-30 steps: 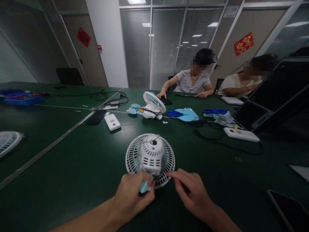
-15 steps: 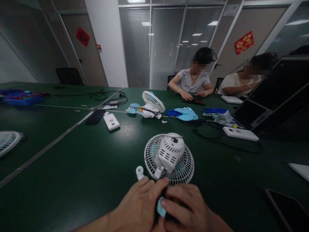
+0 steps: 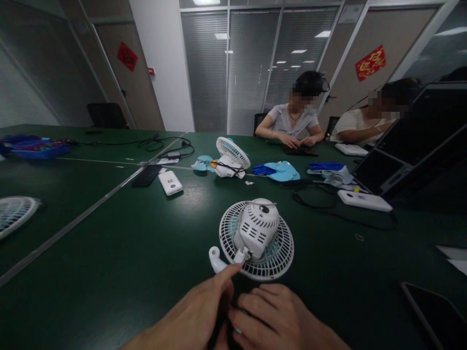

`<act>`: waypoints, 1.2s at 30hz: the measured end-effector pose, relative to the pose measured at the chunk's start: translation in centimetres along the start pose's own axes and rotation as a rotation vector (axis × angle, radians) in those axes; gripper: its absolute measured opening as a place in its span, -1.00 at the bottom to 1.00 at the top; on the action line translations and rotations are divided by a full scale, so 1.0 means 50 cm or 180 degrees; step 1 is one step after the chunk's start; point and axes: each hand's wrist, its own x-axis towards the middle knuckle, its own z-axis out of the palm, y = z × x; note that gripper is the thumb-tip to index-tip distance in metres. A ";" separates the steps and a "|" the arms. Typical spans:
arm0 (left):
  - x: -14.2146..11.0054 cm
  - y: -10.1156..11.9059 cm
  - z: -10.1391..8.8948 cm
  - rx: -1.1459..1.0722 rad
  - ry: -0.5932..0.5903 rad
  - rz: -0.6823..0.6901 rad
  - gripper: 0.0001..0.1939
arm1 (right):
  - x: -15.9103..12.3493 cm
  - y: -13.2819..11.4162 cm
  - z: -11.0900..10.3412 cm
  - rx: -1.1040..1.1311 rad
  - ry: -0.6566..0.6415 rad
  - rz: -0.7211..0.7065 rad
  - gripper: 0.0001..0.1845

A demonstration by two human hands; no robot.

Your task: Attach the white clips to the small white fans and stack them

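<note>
My left hand (image 3: 199, 306) and my right hand (image 3: 273, 316) meet low in front of me, fingertips close together. The left index finger stretches toward the white plug (image 3: 241, 255) of a small fan (image 3: 257, 228), while its other fingers are mostly hidden. My right fingers are curled in, with a tiny pale spot at their tips; what lies between the hands is hidden. Face down on its white grille, the fan shows its motor housing, with the cord wound around it. A white curved plastic part (image 3: 216, 260) lies just left of the grille, by my left hand.
Farther back on the green table (image 3: 146, 253) are another fan (image 3: 229, 160), light blue blades (image 3: 284, 171), gloves (image 3: 330, 171) and a white power bank (image 3: 170, 183). A phone (image 3: 434, 316) lies at right. Two people sit across, near a black case (image 3: 419, 141).
The light blue piece seen between my fingers has gone mostly or wholly out of sight. My hands have shifted slightly apart, and the left index finger has moved left, toward the plug.
</note>
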 end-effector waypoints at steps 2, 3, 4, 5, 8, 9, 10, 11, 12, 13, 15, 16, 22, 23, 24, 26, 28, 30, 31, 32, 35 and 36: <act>0.015 0.004 -0.040 0.0440 0.0271 -0.0184 -0.20 | -0.005 0.005 0.000 -0.0080 0.0251 0.0111 -0.79; 0.023 0.002 -0.057 0.0713 0.0284 -0.0299 -0.30 | -0.009 0.008 0.000 -0.0113 0.0375 0.0174 -0.76; 0.029 -0.002 -0.069 0.0979 0.0175 -0.0368 -0.34 | -0.012 0.011 -0.001 -0.0140 0.0468 0.0234 -0.73; 0.034 -0.008 -0.076 0.1222 -0.0014 -0.0360 -0.34 | -0.016 0.014 -0.002 -0.0154 0.0534 0.0284 -0.71; 0.025 -0.036 -0.067 0.1760 -0.0488 -0.0164 -0.15 | -0.021 0.022 -0.004 -0.0151 0.0589 0.0339 -0.66; 0.016 -0.047 -0.058 0.1873 -0.0472 -0.0147 -0.15 | -0.021 0.024 -0.005 -0.0152 0.0582 0.0342 -0.65; 0.004 -0.056 -0.048 0.1952 -0.0414 -0.0154 -0.20 | -0.021 0.025 -0.005 -0.0149 0.0560 0.0345 -0.64; -0.007 -0.063 -0.040 0.1984 -0.0331 -0.0156 -0.28 | -0.020 0.025 -0.005 -0.0146 0.0552 0.0356 -0.65; -0.018 -0.067 -0.034 0.1951 -0.0243 -0.0144 -0.36 | -0.019 0.025 -0.005 -0.0145 0.0561 0.0375 -0.66; -0.027 -0.066 -0.031 0.1828 -0.0183 -0.0132 -0.41 | -0.017 0.025 -0.005 -0.0146 0.0580 0.0404 -0.67; -0.035 -0.051 -0.034 0.1288 -0.0041 -0.0273 -0.46 | -0.016 0.025 -0.005 -0.0151 0.0653 0.0472 -0.70; -0.035 -0.037 -0.038 0.0887 0.0066 -0.0440 -0.49 | -0.016 0.026 -0.005 -0.0152 0.0702 0.0505 -0.71; 0.009 0.051 -0.046 -0.1398 0.0615 -0.1746 -0.53 | -0.027 0.038 -0.003 -0.0100 0.0929 0.1015 -0.73; 0.015 0.054 -0.041 -0.1660 0.0703 -0.1908 -0.51 | -0.029 0.041 -0.001 -0.0034 0.0938 0.1207 -0.73; 0.019 0.054 -0.035 -0.1926 0.0794 -0.2020 -0.49 | -0.032 0.044 0.000 0.0064 0.0947 0.1386 -0.74; 0.020 0.047 -0.021 -0.2422 0.0926 -0.2071 -0.51 | -0.037 0.049 0.003 0.0318 0.0951 0.1638 -0.76; 0.014 0.040 -0.008 -0.2779 0.0960 -0.1924 -0.55 | -0.040 0.053 0.004 0.0529 0.0910 0.1738 -0.78; 0.008 0.041 0.002 -0.2975 0.0946 -0.1671 -0.59 | -0.041 0.054 0.004 0.0626 0.0843 0.1750 -0.77; 0.005 0.045 0.006 -0.3033 0.0956 -0.1542 -0.61 | -0.042 0.054 0.003 0.0646 0.0819 0.1740 -0.77; 0.004 0.050 0.010 -0.3064 0.0979 -0.1432 -0.63 | -0.042 0.053 0.003 0.0664 0.0806 0.1724 -0.77; 0.005 0.058 0.021 -0.2978 0.1043 -0.1263 -0.69 | -0.041 0.050 0.001 0.0729 0.0774 0.1690 -0.77; 0.007 0.056 0.025 -0.2901 0.1046 -0.1203 -0.69 | -0.041 0.049 0.000 0.0743 0.0761 0.1688 -0.77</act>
